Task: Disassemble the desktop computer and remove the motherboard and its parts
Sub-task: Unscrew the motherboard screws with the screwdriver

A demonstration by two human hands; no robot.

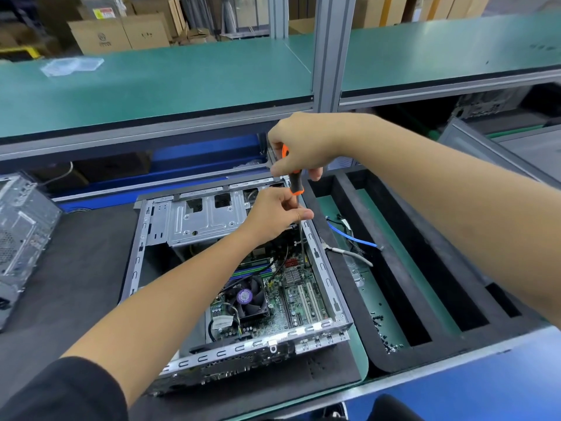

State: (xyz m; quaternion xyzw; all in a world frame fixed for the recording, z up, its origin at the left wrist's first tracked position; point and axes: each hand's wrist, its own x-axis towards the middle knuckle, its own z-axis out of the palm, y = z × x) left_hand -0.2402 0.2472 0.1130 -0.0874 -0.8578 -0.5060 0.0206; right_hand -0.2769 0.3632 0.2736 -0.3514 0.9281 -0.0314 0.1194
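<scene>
Above the open computer case point(315, 256), at 12 o'clock from its middle, we grip a screwdriver point(294, 174) with both hands. Our right hand point(306, 147) wraps its fingers round the top of the orange-and-black handle. Our left hand point(273, 212) sits just under it, pinching the metal shaft between thumb and fingertips. The shaft runs straight down along the case's right wall, toward the far right corner of the motherboard point(291, 287); its tip is too small for us to see.

The motherboard lies flat inside the case, toward 5 o'clock from our hands, with a black cooler fan point(247, 296) at its near left and white expansion slots point(306, 299) to the fan's right. A bare metal drive cage point(200, 217) fills the case's far left, at 9 o'clock from our left hand. The case rests on a dark mat on the bench point(76, 268).

At 3 o'clock from the case sits a black foam tray point(343, 284) with long compartments. Its nearest compartment holds a blue cable point(352, 238), a grey cable point(352, 253) and, at its near end, small dark screws point(384, 332).

At 9 o'clock, at the frame's edge, stands another metal chassis point(21, 232). A green shelf point(170, 83) spans above at 12 o'clock, with cardboard boxes point(121, 33) behind it.
</scene>
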